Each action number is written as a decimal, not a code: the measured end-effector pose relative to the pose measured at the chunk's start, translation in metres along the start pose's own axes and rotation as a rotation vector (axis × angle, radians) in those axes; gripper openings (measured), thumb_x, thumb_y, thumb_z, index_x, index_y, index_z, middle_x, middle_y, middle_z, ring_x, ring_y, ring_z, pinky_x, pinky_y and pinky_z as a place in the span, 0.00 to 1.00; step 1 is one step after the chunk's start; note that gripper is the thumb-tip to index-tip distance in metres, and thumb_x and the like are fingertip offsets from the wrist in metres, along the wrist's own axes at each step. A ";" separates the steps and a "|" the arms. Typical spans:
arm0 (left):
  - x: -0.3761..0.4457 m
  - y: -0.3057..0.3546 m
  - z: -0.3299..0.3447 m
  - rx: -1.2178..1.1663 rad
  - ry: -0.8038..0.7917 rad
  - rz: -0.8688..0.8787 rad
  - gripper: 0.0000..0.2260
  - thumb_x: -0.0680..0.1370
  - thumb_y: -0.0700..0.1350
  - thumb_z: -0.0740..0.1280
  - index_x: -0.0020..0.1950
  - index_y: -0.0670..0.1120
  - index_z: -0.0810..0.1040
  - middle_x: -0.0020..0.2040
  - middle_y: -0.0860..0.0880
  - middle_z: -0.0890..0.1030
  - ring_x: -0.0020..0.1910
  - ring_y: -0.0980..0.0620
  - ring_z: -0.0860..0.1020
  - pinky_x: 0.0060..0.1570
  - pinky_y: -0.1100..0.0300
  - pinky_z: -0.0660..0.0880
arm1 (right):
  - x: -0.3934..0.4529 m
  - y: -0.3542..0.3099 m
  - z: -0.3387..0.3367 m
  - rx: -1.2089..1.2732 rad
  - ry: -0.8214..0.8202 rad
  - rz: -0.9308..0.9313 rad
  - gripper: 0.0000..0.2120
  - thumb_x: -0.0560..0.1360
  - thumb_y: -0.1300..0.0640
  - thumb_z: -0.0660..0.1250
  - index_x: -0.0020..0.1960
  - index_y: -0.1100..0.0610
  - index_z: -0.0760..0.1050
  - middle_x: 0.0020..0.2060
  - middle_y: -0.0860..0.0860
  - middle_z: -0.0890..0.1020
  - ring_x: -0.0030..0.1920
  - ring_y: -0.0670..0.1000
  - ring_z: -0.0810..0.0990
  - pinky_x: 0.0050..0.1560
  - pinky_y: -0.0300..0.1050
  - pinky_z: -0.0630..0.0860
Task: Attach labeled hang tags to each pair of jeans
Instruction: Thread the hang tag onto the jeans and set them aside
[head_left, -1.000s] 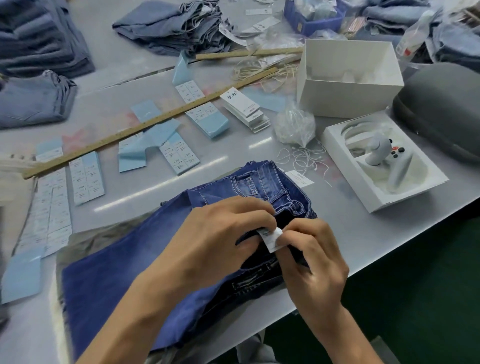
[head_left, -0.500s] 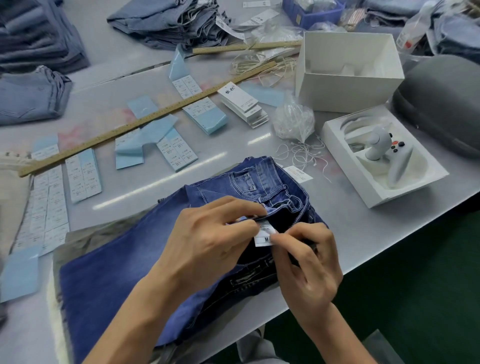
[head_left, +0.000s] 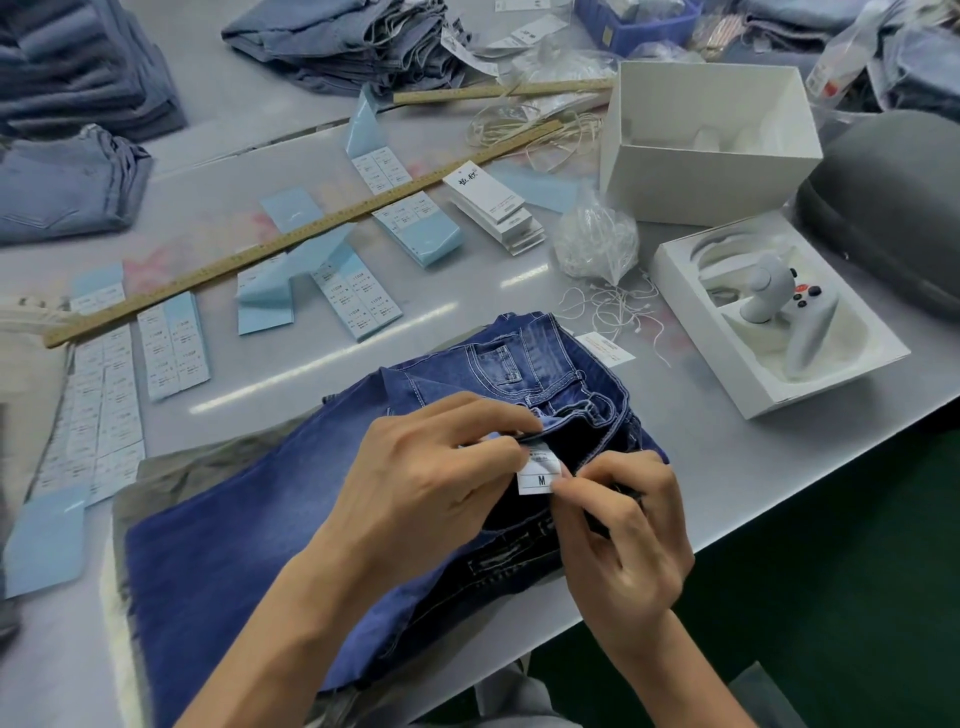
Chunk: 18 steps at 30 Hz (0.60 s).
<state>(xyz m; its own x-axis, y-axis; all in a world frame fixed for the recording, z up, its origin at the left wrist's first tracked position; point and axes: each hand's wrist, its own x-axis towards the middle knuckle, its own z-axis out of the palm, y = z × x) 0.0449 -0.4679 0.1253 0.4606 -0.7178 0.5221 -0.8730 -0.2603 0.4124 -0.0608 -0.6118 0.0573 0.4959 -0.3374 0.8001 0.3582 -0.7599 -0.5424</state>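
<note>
A folded pair of dark blue jeans (head_left: 249, 525) lies on the grey table (head_left: 291, 374) near its front edge. My left hand (head_left: 431, 478) holds the waistband open, fingers curled over its edge. My right hand (head_left: 618, 525) pinches the white sewn-in size label (head_left: 537, 475), marked M, inside the waistband. A white hang tag (head_left: 605, 349) lies beside the jeans to the right. A stack of white hang tags (head_left: 493, 205) sits farther back, and loose white strings (head_left: 618, 306) lie by a plastic bag of strings (head_left: 597, 244).
Blue sticker sheets (head_left: 358, 301) and a long wooden ruler (head_left: 291, 241) lie across the table's left and middle. An open white box (head_left: 711, 176), a tray with a white controller (head_left: 779, 312) and a grey case (head_left: 893, 208) stand right. Stacks of jeans (head_left: 337, 41) sit behind.
The size label has been pulled out flat from between my fingers, so its M now shows. Both hands stay at the waistband.
</note>
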 end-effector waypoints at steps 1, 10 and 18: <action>0.000 -0.001 0.001 0.001 0.001 0.001 0.08 0.79 0.37 0.70 0.41 0.44 0.84 0.52 0.51 0.86 0.47 0.49 0.83 0.30 0.52 0.77 | 0.000 0.000 0.000 0.005 -0.001 0.002 0.11 0.71 0.71 0.75 0.49 0.61 0.78 0.43 0.56 0.78 0.42 0.52 0.77 0.46 0.40 0.73; 0.002 0.003 -0.002 -0.346 0.060 -0.211 0.05 0.77 0.40 0.74 0.52 0.45 0.84 0.56 0.52 0.85 0.55 0.51 0.84 0.49 0.48 0.81 | 0.015 0.001 -0.001 0.028 -0.073 0.094 0.06 0.77 0.66 0.70 0.50 0.60 0.74 0.52 0.54 0.80 0.49 0.57 0.82 0.49 0.49 0.78; -0.010 -0.026 0.007 -0.437 0.550 -0.667 0.09 0.79 0.51 0.66 0.58 0.54 0.74 0.57 0.53 0.79 0.57 0.48 0.79 0.59 0.52 0.75 | 0.081 0.028 -0.014 -0.102 0.077 0.473 0.15 0.80 0.67 0.63 0.61 0.50 0.69 0.56 0.55 0.78 0.53 0.55 0.79 0.58 0.57 0.77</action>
<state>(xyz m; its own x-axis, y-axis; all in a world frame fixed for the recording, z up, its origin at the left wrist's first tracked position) 0.0622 -0.4586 0.1037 0.9473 -0.0780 0.3108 -0.3197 -0.1623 0.9335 -0.0212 -0.6684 0.1106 0.5245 -0.6958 0.4906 0.0268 -0.5624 -0.8264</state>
